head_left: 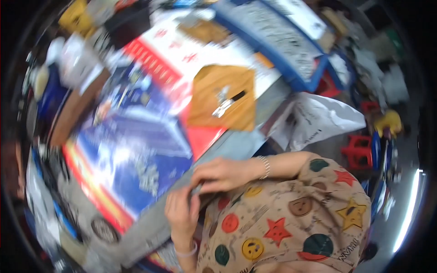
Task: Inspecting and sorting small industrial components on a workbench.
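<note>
Whether my left hand (pixel 181 211) and right hand (pixel 221 175) pinch the small grey piece (pixel 195 189) between them, I cannot tell through the blur; their fingers curl close together. From the head view, I see that piece by the worktop's (pixel 239 145) near edge. Farther from that edge, brown paper (pixel 205 86) bears small silvery parts (pixel 223 108).

We have parts (pixel 223 108) on paper (pixel 204 93) over a poster (pixel 136 154), a tray (pixel 306 84) behind, a bag (pixel 309 118) at right.
</note>
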Tool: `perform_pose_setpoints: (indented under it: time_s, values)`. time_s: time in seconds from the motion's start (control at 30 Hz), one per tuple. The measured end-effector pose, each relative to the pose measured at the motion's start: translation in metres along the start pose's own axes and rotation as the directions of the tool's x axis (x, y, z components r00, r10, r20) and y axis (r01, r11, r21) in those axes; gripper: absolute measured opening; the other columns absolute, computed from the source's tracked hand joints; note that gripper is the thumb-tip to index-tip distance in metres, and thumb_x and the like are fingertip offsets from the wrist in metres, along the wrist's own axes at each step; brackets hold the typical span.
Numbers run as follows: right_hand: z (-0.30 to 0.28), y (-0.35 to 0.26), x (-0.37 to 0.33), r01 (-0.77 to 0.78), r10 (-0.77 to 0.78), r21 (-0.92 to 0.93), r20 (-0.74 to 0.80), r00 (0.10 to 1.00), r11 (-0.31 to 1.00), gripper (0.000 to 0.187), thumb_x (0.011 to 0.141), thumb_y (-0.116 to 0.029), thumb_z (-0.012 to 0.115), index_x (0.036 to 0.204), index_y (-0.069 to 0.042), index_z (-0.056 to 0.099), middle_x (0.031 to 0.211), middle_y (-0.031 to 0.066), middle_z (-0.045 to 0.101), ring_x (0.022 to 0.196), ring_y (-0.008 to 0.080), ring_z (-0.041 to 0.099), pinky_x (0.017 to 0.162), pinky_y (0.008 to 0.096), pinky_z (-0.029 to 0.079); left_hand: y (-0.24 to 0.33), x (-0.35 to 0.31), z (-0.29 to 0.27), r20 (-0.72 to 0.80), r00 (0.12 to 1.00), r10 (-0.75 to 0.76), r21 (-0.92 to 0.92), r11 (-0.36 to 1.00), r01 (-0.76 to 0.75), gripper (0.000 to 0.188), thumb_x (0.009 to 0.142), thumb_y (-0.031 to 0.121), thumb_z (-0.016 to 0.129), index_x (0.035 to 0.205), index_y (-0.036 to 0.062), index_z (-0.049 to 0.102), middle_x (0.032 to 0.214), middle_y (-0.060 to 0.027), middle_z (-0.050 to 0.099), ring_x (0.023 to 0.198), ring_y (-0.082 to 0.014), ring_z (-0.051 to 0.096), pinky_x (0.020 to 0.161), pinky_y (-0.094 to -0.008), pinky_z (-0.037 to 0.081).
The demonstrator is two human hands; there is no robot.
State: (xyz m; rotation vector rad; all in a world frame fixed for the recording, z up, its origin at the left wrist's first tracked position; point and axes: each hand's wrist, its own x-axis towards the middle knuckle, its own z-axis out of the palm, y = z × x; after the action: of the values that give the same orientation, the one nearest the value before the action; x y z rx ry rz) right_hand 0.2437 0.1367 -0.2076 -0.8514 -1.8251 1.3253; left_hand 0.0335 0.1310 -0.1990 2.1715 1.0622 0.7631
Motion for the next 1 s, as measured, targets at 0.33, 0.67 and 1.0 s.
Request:
perform_pose_setpoints:
  time_s: [0.33, 0.67, 1.0]
  values:
    - [0.002, 0.007, 0.015, -0.187, 0.203, 0.169, -0.083, 0.976, 0.968, 0.033, 0.085, -0.017, 0.065, 0.11, -0.001, 0.052, 0.088, 0.0078, 0.059, 0.076, 0.0162, 0.06, 0.069, 0.0306, 0.05, -0.042, 0.007, -0.042, -0.055, 0.998, -0.014, 0.188, 0.982, 0.024, 0.024, 0.076, 0.001, 0.066, 0.099, 0.0, 0.061, 0.087, -0.0145, 0.062, 0.077, -0.0316, 0.059, 0.068, -0.0384, 0.047]
    - [-0.023, 0.015, -0.014, -0.246, 0.124, -0.315, -0.362, 0.924, 0.916, 0.021, 0.078, -0.003, 0.067, 0.097, 0.0, 0.058, 0.09, 0.0126, 0.06, 0.077, 0.0244, 0.061, 0.067, 0.0327, 0.049, -0.174, 0.059, -0.118, -0.333, 0.936, -0.116, 0.318, 0.92, 0.227, 0.017, 0.081, 0.006, 0.066, 0.097, 0.0, 0.062, 0.086, -0.0152, 0.065, 0.077, -0.0268, 0.065, 0.07, -0.0341, 0.051]
    - [-0.017, 0.016, -0.027, -0.118, -0.085, -0.596, -0.301, 0.95, 0.794, 0.026, 0.071, -0.001, 0.068, 0.094, -0.002, 0.057, 0.093, 0.0111, 0.058, 0.085, 0.0304, 0.056, 0.081, 0.0408, 0.043, -0.253, 0.104, -0.159, -0.199, 0.98, -0.029, 0.521, 0.843, 0.131, 0.014, 0.081, 0.014, 0.064, 0.092, 0.0053, 0.063, 0.082, -0.0131, 0.061, 0.077, -0.0313, 0.06, 0.067, -0.0403, 0.047]
